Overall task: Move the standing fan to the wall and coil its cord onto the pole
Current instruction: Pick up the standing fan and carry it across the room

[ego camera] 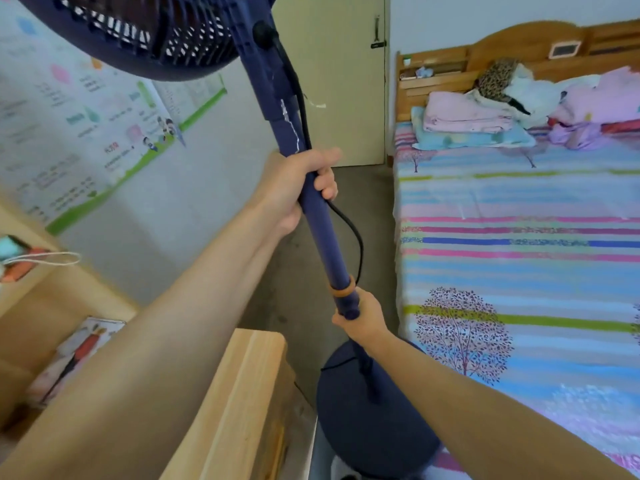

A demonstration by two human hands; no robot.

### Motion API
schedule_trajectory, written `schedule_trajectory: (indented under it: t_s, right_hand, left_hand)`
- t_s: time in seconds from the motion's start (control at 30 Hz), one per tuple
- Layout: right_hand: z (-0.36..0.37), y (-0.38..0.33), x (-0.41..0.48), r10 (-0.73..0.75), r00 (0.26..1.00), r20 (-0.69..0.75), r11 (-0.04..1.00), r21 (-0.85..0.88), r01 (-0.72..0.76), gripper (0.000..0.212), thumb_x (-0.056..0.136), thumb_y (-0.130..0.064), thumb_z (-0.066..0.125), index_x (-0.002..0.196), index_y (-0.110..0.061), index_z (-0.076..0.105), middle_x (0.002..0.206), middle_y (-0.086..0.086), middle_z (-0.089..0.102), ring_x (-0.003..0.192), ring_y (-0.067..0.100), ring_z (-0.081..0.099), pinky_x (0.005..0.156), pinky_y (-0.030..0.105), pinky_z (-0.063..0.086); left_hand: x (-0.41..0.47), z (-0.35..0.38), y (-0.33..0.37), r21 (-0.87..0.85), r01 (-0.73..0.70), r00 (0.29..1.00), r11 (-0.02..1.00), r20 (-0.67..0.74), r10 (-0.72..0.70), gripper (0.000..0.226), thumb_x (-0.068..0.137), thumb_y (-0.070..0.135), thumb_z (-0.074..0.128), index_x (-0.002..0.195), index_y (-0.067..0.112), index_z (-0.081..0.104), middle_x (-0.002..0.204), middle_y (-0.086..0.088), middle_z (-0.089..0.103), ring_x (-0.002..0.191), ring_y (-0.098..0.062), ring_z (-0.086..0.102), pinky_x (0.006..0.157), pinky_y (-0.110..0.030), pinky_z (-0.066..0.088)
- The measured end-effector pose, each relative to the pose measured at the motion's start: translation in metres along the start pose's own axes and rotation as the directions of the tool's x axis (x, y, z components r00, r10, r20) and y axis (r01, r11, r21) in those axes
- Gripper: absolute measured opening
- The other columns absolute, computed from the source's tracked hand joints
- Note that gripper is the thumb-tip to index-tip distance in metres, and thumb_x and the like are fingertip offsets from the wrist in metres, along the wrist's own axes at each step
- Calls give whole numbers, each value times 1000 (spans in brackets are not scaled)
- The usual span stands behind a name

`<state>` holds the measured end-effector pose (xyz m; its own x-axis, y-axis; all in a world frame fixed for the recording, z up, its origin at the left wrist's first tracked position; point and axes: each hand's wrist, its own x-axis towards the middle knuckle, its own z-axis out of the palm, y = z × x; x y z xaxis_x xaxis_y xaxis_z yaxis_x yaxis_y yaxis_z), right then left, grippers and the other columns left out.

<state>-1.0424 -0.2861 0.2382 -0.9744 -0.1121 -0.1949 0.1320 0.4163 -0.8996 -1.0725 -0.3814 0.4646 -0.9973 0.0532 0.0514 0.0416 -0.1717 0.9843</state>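
The standing fan (266, 81) leans in our grasp, its caged head (138, 36) at the top left and its round base (363, 431) low between a wooden board (242, 393) and the bed (519, 237). Our left hand (298, 188) wraps the upper pole (322, 237), fingers curled round it and over the black cord (358, 244), which loops free beside the pole below. Our right hand (362, 317) grips the pole just under the orange collar (343, 289). The postered wall (86, 140) stands at left, a pale door (339, 81) beyond.

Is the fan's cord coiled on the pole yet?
No. The cord hangs in a loose loop beside the pole, not wound round it.
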Motion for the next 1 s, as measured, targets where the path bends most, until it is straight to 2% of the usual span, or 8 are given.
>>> schedule_trajectory:
  t_s: [0.13, 0.27, 0.33, 0.43, 0.53, 0.67, 0.87, 1.0]
  right_hand:
    - [11, -10, 57, 46, 999, 5, 999, -23, -46, 23, 76, -5, 67, 91, -14, 51, 87, 5, 58, 84, 20, 56, 73, 31, 46]
    - [24, -32, 113, 83, 996, 14, 996, -28, -83, 28, 77, -4, 65, 104, -6, 57, 91, 6, 58, 88, 21, 57, 75, 31, 47]
    - [39, -49, 163, 82, 996, 20, 997, -8, -81, 32, 78, -3, 64, 109, -3, 57, 96, 11, 61, 93, 26, 59, 75, 31, 46]
    - [40, -56, 180, 113, 993, 25, 994, 3, -113, 37, 80, 0, 63, 116, -3, 54, 108, 15, 62, 102, 29, 60, 74, 27, 43]
    - [41, -57, 189, 133, 990, 55, 987, 86, -137, 27, 81, 7, 58, 102, -7, 52, 99, 9, 56, 89, 20, 53, 64, 19, 45]
    - [42, -66, 232, 122, 992, 37, 992, 38, -124, 24, 79, 5, 59, 93, -11, 47, 90, 7, 53, 85, 18, 50, 70, 26, 40]
    - [38, -64, 301, 130, 989, 71, 991, -44, -127, 17, 81, 5, 57, 94, -6, 51, 93, 14, 56, 87, 19, 51, 74, 28, 41]
    - [24, -60, 363, 112, 987, 118, 994, -7, -112, 21, 79, 7, 56, 89, -9, 46, 90, 9, 52, 87, 16, 49, 73, 26, 40]
  left_hand:
    - [57, -27, -9, 7, 39, 999, 999, 10, -39, 37, 84, 0, 59, 56, 13, 37, 43, -1, 34, 43, -18, 35, 53, -31, 37]
    - [115, -56, -9, 22, 43, 999, 999, 20, -43, 33, 83, 1, 60, 59, 12, 40, 43, -2, 35, 43, -19, 37, 54, -31, 38]
    - [164, -82, -4, -3, 58, 998, 998, 6, -58, 34, 84, 0, 58, 59, 12, 39, 42, -1, 35, 41, -18, 36, 52, -30, 36]
    - [186, -96, -10, -3, 54, 998, 999, 24, -54, 35, 83, -1, 59, 58, 12, 39, 40, -1, 36, 40, -17, 36, 50, -29, 36]
    - [196, -99, -16, -11, 38, 999, 999, 36, -38, 37, 82, -1, 60, 54, 11, 40, 41, -1, 37, 40, -18, 37, 51, -29, 37]
    - [240, -115, -21, -2, 45, 997, 999, 63, -45, 39, 83, 0, 61, 52, 11, 40, 41, -1, 38, 42, -19, 38, 53, -29, 38]
    - [304, -126, -37, 26, 62, 997, 998, 53, -64, 37, 85, 1, 59, 55, 11, 39, 43, -1, 38, 45, -19, 38, 57, -31, 38]
    - [362, -128, -50, 9, 74, 997, 997, 15, -74, 37, 85, 1, 59, 56, 11, 39, 42, -1, 38, 43, -18, 38, 55, -30, 38]
